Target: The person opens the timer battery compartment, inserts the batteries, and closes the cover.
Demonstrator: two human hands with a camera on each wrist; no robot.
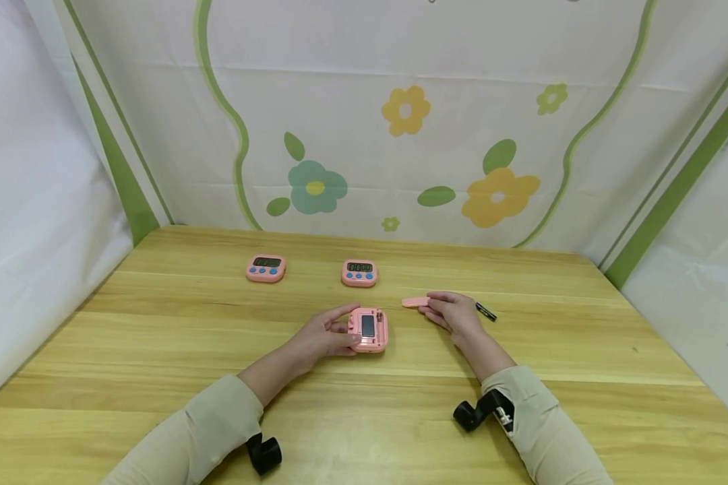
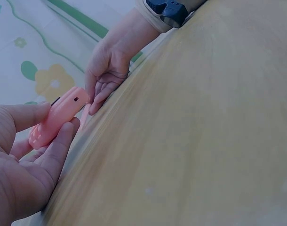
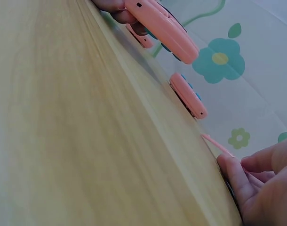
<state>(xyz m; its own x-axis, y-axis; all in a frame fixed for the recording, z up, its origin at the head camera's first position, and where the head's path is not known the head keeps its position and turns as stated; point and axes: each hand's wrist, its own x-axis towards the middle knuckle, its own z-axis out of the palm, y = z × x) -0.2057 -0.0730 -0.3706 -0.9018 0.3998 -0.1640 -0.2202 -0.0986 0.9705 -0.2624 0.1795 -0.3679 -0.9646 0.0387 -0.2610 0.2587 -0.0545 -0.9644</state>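
A pink digital timer (image 1: 381, 339) is in my left hand (image 1: 321, 337), gripped between thumb and fingers with its back turned up. The long battery slot along its right side lies uncovered. In the left wrist view the timer (image 2: 56, 117) is held tilted, its side edge showing. My right hand (image 1: 453, 314) pinches a thin pink battery cover (image 1: 414, 302) by one end, low over the table. The cover (image 3: 218, 145) shows edge-on in the right wrist view. Just right of that hand lies a dark AAA-looking battery (image 1: 486, 311).
Two more pink timers with blue buttons stand further back, one at the left (image 1: 265, 268) and one near the middle (image 1: 359, 273). The wooden table (image 1: 364, 417) ends at a flower-printed cloth wall (image 1: 352, 121). Black camera mounts sit on both wrists.
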